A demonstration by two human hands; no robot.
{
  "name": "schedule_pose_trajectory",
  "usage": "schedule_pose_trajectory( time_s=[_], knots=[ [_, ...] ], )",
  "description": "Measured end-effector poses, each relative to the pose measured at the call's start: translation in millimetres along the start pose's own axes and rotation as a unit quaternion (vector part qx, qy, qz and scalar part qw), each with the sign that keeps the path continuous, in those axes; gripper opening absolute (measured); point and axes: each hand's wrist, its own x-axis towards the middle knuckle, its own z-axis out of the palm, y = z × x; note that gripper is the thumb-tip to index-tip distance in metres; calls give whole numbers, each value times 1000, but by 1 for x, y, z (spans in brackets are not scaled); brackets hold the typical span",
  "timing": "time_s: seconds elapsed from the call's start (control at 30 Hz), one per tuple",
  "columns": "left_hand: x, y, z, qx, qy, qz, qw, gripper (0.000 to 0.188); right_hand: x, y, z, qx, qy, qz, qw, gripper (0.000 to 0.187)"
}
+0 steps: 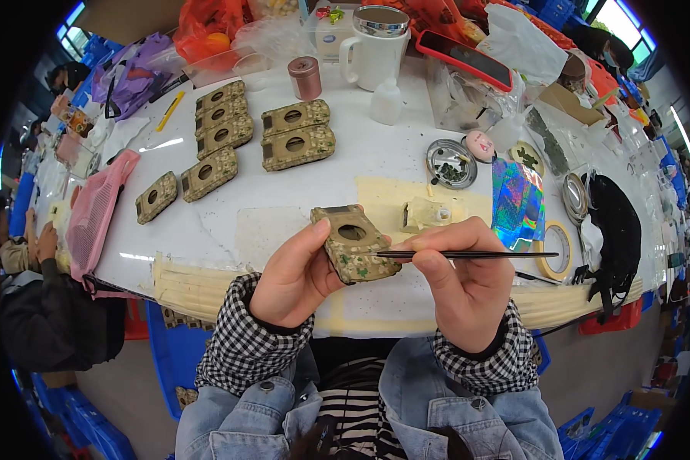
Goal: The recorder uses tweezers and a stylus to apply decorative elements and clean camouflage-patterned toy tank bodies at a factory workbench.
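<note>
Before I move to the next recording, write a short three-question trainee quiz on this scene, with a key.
1. Which hand grips the thin black tool?
A) left
B) right
C) neither

2. True or false: the white mug stands to the right of the yellow pen in the picture.

3. Fill in: the left hand holds a ____-patterned piece.

Key:
1. B, the right hand.
2. True.
3. Camouflage.

Bright windows (619, 24) rise left and right beyond my white worktable (284, 188), a tube light (688, 146) glows at my right, and blue crates (617, 428) line the grey floor (590, 364).
</note>
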Motion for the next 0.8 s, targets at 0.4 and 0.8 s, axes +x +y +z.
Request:
schedule_pose_trajectory(
  time_s=[0.4, 0.8],
  knots=[
    [0, -1, -1, -4, 10, 4, 1000, 46, 1, 1, 2, -38, -14, -14, 999, 9],
    [0, -2, 0, 29, 25, 2, 999, 53, 2, 0, 2, -58, -17, -15, 998, 10]
  ],
)
